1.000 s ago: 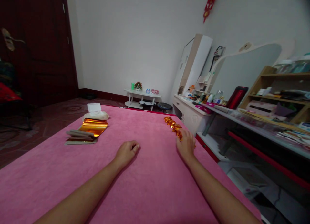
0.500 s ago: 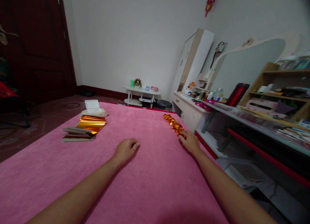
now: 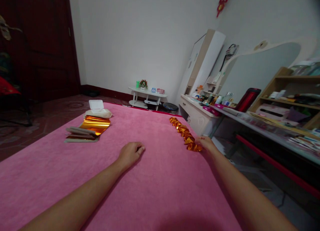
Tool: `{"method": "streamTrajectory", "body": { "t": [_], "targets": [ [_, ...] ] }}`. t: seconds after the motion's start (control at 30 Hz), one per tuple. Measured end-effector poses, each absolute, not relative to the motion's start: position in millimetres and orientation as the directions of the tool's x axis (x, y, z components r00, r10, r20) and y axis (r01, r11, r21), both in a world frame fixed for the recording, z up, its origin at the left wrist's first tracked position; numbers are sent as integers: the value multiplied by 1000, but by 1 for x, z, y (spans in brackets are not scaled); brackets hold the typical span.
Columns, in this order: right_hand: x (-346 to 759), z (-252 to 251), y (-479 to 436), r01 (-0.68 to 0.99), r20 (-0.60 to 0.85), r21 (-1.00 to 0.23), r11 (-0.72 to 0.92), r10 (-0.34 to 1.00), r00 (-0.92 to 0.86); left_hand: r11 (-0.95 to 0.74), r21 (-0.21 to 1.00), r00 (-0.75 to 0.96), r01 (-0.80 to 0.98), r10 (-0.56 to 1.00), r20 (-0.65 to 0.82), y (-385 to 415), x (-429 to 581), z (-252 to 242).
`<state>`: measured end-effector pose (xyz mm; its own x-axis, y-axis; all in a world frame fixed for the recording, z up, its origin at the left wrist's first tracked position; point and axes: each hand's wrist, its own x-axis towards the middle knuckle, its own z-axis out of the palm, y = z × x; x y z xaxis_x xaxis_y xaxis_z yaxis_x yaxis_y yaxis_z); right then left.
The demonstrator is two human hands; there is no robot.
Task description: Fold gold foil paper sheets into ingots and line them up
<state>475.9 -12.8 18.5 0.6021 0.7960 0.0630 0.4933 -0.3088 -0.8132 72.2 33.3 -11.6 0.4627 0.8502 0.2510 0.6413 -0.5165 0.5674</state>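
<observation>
My left hand [image 3: 131,154] rests on the pink cloth [image 3: 155,184] with its fingers curled in, and nothing shows in it. Farther right, my right hand [image 3: 206,143] is beside the near end of a row of crumpled gold foil pieces [image 3: 185,134]. Its fingers are stretched out and apart from one another; whether they touch the nearest piece I cannot tell. On the left of the cloth lies a stack of gold foil sheets [image 3: 96,124] with greyish backing, partly unfolded. Behind it sits a pale soft packet [image 3: 100,114] with its white lid [image 3: 96,105] raised.
A white dressing table [image 3: 200,108] with bottles and a mirror [image 3: 260,71] stands along the right. Nearer, a glass-topped desk [image 3: 265,124] holds a wooden shelf [image 3: 297,78] and a red flask [image 3: 248,99]. A low white table [image 3: 147,93] stands against the far wall.
My right hand has moved right, off the foil row, uncovering its near end, where a foil piece now lies. The left hand has stayed put. The view has shifted slightly.
</observation>
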Motion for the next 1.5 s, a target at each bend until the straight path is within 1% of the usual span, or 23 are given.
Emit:
{"method": "streamTrajectory", "body": {
  "t": [0.07,0.13,0.23,0.33,0.5,0.63,0.7,0.8,0.83,0.87,0.9,0.97,1.0,1.03,1.07,1.2,1.33,1.43,1.5],
  "targets": [
    [475,22,-17,454,-33,-815,-360,811,584,-508,566,453,650,856,248,32,73,-11],
    [473,26,-20,434,-88,-811,-392,815,573,-486,570,438,663,869,232,30,74,-10],
    [468,32,-22,426,-96,-820,-383,825,557,-444,596,424,669,887,185,30,74,-9],
    [465,39,-25,446,-92,-819,-361,850,520,-443,616,440,652,882,168,32,73,-10],
    [467,38,-38,529,-57,-790,-310,896,440,-441,609,454,659,879,145,40,80,-12],
    [470,32,-46,639,-9,-716,-281,919,393,-471,595,486,651,861,150,49,100,-11],
    [472,37,-45,690,-23,-671,-273,937,349,-483,595,499,642,853,154,52,113,-11],
    [468,57,-36,744,-107,-614,-262,962,251,-495,614,515,614,842,164,55,128,-11],
    [465,67,-32,768,-149,-587,-256,967,209,-498,621,518,606,839,167,56,131,-11],
    [460,76,-28,840,-206,-484,-246,965,163,-502,625,523,598,835,170,56,132,-11],
    [455,85,-24,903,-242,-357,-240,957,159,-508,627,532,591,829,172,56,133,-12],
    [445,99,-17,968,-215,-130,-214,959,183,-528,626,555,574,813,177,57,132,-11],
    [441,102,-14,972,-206,-42,-233,954,220,-535,627,564,566,806,180,57,131,-11],
    [438,103,-12,968,-208,2,-251,947,246,-541,628,571,559,801,180,58,131,-11],
    [437,100,-12,963,-208,22,-267,941,266,-542,630,577,555,797,178,58,130,-11],
    [437,75,-16,958,-185,-44,-283,945,270,-532,635,577,561,801,161,58,130,-11],
    [440,52,-21,963,-136,-70,-258,959,247,-523,636,567,567,808,160,57,132,-12],
    [436,54,-13,971,-84,-77,-225,972,219,-523,629,560,576,812,162,57,132,-13],
    [431,64,3,976,-21,-80,-204,979,203,-525,621,555,582,815,168,57,132,-14]
  ]
}}
